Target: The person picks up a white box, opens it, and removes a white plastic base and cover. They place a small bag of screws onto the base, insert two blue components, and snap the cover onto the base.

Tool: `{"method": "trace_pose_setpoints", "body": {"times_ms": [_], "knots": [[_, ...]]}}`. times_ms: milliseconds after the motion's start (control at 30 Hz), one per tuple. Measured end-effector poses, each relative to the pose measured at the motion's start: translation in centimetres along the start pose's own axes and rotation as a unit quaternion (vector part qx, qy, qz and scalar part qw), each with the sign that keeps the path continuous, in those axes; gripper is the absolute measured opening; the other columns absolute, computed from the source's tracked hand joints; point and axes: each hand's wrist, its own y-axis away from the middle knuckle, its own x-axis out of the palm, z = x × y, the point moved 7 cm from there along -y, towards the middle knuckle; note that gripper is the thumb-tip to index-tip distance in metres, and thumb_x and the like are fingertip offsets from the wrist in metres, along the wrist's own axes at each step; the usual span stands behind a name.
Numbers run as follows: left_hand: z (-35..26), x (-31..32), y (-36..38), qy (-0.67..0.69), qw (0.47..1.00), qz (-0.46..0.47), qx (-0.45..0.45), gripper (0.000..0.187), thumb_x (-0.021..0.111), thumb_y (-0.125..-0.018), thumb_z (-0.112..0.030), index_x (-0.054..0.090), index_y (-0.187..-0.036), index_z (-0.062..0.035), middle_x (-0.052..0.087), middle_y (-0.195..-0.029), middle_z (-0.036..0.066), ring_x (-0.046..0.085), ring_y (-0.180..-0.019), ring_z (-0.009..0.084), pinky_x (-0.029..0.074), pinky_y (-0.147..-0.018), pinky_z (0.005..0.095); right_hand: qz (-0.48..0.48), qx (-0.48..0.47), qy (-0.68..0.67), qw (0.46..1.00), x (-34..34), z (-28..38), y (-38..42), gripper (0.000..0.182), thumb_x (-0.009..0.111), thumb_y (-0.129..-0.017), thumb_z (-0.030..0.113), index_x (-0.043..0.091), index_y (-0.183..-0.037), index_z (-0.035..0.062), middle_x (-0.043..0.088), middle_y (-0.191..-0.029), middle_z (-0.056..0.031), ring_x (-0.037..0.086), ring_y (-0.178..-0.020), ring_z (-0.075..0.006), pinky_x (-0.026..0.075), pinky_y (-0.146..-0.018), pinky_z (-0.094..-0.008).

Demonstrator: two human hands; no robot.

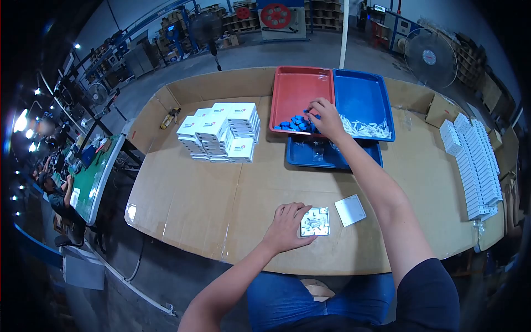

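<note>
My left hand [285, 228] grips the left side of a square white plastic case [315, 222] standing on the cardboard tabletop. The case is open at the top, with small pale parts inside that are too small to name. A flat white square cover [350, 210] lies tilted just to its right. Farther off, my right hand [327, 117] is over the front of a red tray [303, 83], by a heap of small blue plastic pieces [297, 124]. Its fingers are curled together, and whatever is between the fingertips is too small to make out.
A blue tray [359, 88] with small white sticks [368, 128] adjoins the red one; another blue tray [301, 156] sits below. Stacked white boxes [213, 130] stand left, rows of white cases [473, 166] right. Cardboard walls [221, 86] edge the table. A person [61, 202] sits far left.
</note>
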Motion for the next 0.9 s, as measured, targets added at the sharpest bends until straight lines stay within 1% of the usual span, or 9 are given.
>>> {"method": "trace_pose_setpoints", "body": {"times_ms": [67,200,433,533,633,667,733,833,900], "knots": [[0.0,-0.3,-0.1,0.003,1.0,-0.007,0.004,0.082,0.08,-0.077,-0.05,0.053,-0.141,-0.005,0.054,-0.133,0.017,0.049,-0.129,0.0339,0.032,-0.114,0.047,-0.152,-0.118,0.009,0.981,-5.0,5.1,1.4,0.02,0.079,-0.084,0.011,0.07,-0.101,0.0097,0.068,-0.116,-0.009,0.065,-0.11,-0.0293,0.048,-0.093,-0.0431],[-0.2,-0.3,0.0,0.002,1.0,-0.006,0.003,0.083,0.081,-0.076,-0.05,0.054,-0.14,-0.0049,0.055,-0.132,0.017,0.05,-0.128,0.0341,0.033,-0.114,0.047,-0.219,-0.21,0.024,0.953,-11.5,11.7,5.5,0.03,0.084,-0.076,0.001,0.07,-0.101,0.0099,0.07,-0.125,-0.0079,0.069,-0.096,-0.0228,0.051,-0.087,-0.0396],[-0.2,0.3,0.2,-0.013,1.0,-0.017,0.009,0.085,0.084,-0.073,-0.048,0.053,-0.14,-0.004,0.055,-0.133,0.018,0.05,-0.13,0.0353,0.034,-0.114,0.047,-0.243,-0.225,-0.015,0.943,-18.7,17.5,12.5,0.031,0.082,-0.076,-0.004,0.068,-0.102,0.0063,0.073,-0.124,-0.0116,0.07,-0.101,-0.0286,0.054,-0.087,-0.0373],[0.1,0.7,0.6,0.006,1.0,-0.012,0.007,0.091,0.085,-0.072,-0.046,0.049,-0.144,-0.0027,0.055,-0.135,0.019,0.05,-0.131,0.0368,0.035,-0.113,0.0466,-0.191,0.022,-0.266,0.945,-16.8,14.5,16.2,0.018,0.074,-0.092,-0.002,0.066,-0.109,0.0019,0.076,-0.108,-0.0123,0.072,-0.098,-0.0193,0.057,-0.087,-0.032],[0.4,0.4,0.6,0.064,0.998,-0.011,0.0,0.095,0.087,-0.072,-0.043,0.046,-0.147,-0.0001,0.054,-0.137,0.02,0.049,-0.132,0.0381,0.038,-0.114,0.0462,-0.145,0.238,-0.516,0.81,-13.1,12.3,22.4,0.032,0.068,-0.099,0.003,0.061,-0.13,-0.0009,0.071,-0.099,-0.008,0.071,-0.09,-0.0142,0.06,-0.081,-0.0291],[0.6,0.2,0.4,0.108,0.994,-0.005,-0.009,0.097,0.087,-0.072,-0.042,0.044,-0.148,0.0014,0.053,-0.139,0.021,0.049,-0.133,0.0388,0.038,-0.114,0.0462,-0.139,0.241,-0.515,0.811,-12.6,12.2,24.3,0.032,0.068,-0.099,0.003,0.061,-0.13,-0.0009,0.071,-0.099,-0.008,0.071,-0.09,-0.0142,0.06,-0.081,-0.0291],[0.6,-0.3,0.5,0.088,0.996,-0.002,-0.01,0.098,0.088,-0.073,-0.042,0.044,-0.148,0.0023,0.052,-0.14,0.022,0.049,-0.133,0.0391,0.039,-0.115,0.0461,-0.095,0.384,-0.504,0.768,-10.0,10.8,29.3,0.039,0.064,-0.101,0.002,0.056,-0.139,-0.0034,0.069,-0.105,-0.0095,0.07,-0.087,-0.0146,0.06,-0.08,-0.0299],[0.8,-0.7,0.9,0.041,0.999,0.016,-0.003,0.099,0.088,-0.073,-0.047,0.044,-0.146,0.0031,0.049,-0.142,0.023,0.047,-0.135,0.0402,0.036,-0.119,0.0477,-0.105,0.448,-0.558,0.69,-8.6,11.2,33.5,0.039,0.067,-0.099,0.004,0.057,-0.136,-0.0053,0.069,-0.106,-0.0103,0.072,-0.088,-0.017,0.062,-0.08,-0.031],[0.6,-0.5,1.2,-0.014,1.0,0.013,0.015,0.098,0.087,-0.073,-0.051,0.045,-0.144,0.0028,0.05,-0.141,0.022,0.046,-0.136,0.0408,0.035,-0.12,0.0489,-0.104,0.459,-0.558,0.684,-8.2,11.6,34.4,0.039,0.068,-0.098,0.001,0.058,-0.135,-0.0061,0.07,-0.106,-0.0115,0.073,-0.09,-0.0184,0.062,-0.082,-0.0316]]}}
